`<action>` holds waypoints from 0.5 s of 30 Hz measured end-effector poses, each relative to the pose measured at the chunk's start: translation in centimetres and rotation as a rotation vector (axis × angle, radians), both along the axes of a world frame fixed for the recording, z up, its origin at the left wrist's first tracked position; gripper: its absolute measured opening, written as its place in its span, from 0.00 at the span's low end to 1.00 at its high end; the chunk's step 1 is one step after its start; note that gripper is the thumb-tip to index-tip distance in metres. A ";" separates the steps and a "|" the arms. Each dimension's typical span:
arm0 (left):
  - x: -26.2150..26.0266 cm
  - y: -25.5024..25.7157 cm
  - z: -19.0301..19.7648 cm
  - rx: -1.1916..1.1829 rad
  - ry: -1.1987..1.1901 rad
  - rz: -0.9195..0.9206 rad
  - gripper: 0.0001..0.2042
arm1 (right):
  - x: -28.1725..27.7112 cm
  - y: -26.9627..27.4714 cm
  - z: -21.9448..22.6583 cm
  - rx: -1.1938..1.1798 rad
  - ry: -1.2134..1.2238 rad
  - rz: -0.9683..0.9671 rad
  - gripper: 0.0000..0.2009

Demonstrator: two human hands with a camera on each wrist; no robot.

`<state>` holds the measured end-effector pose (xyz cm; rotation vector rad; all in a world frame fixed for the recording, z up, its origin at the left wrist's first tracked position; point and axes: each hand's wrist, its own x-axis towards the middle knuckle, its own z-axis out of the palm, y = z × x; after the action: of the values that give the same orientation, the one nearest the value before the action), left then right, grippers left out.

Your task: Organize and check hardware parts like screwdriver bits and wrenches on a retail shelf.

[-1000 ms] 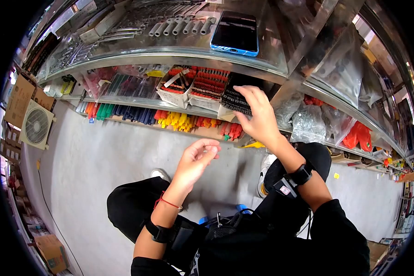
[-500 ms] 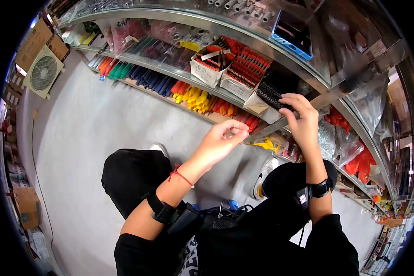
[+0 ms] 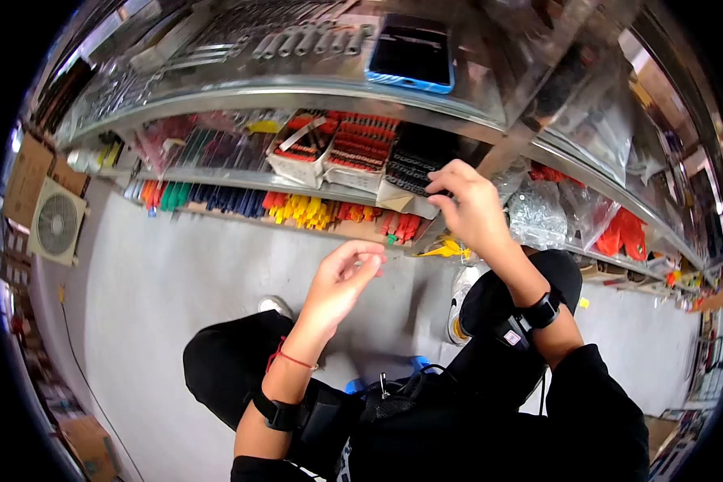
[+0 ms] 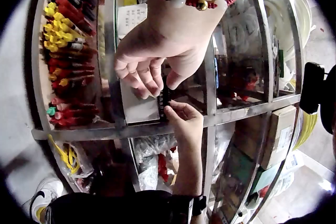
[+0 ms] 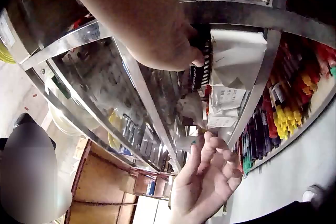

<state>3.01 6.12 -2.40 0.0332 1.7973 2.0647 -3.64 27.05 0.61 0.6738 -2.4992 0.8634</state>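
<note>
My right hand [image 3: 475,210] is at the front corner of a box of small black pieces [image 3: 410,167] packed in rows, its fingertips and thumb right at the nearest ones. In the left wrist view, the right hand [image 4: 186,124] has finger and thumb beside the black row. My left hand [image 3: 341,285] hovers in front of the shelf, fingers loosely curled with nothing visible in them. The right wrist view shows the left hand [image 5: 206,179] palm up, below the white box [image 5: 236,56]. Left of the black pieces stands a box of red and black pieces [image 3: 360,145].
Above, a phone [image 3: 411,52] lies on the glass top near a row of metal sockets [image 3: 317,38]. The metal shelf edge [image 3: 297,103] runs over the boxes. Below are yellow-handled tools [image 3: 301,210]. Plastic bags [image 3: 538,213] fill the right-hand bay.
My right hand has drawn back from over the black pieces to their front corner. The left hand stays in front of the shelf. The head view swung aside and back.
</note>
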 end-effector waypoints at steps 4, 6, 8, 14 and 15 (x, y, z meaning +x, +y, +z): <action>0.1 0.2 0.5 -0.038 -0.032 -0.001 0.12 | 0.6 -0.1 0.4 0.008 -0.008 -0.003 0.11; -0.1 0.3 0.7 -0.064 -0.052 0.003 0.11 | 0.7 -0.1 0.6 0.034 0.024 0.009 0.15; -0.3 0.2 0.5 -0.072 -0.055 0.013 0.11 | 1.0 -0.3 0.3 0.026 0.016 0.017 0.16; -0.9 -0.1 0.6 -0.125 0.012 0.071 0.10 | 1.2 -0.9 -0.1 0.036 0.201 -0.005 0.14; -0.9 -0.2 0.8 -0.140 0.050 0.086 0.10 | 1.4 -1.0 -0.1 0.026 0.177 0.057 0.15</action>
<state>2.06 5.89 -1.61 -0.0320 2.0027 2.0059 -2.21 26.00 0.47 0.7976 -2.3469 0.7571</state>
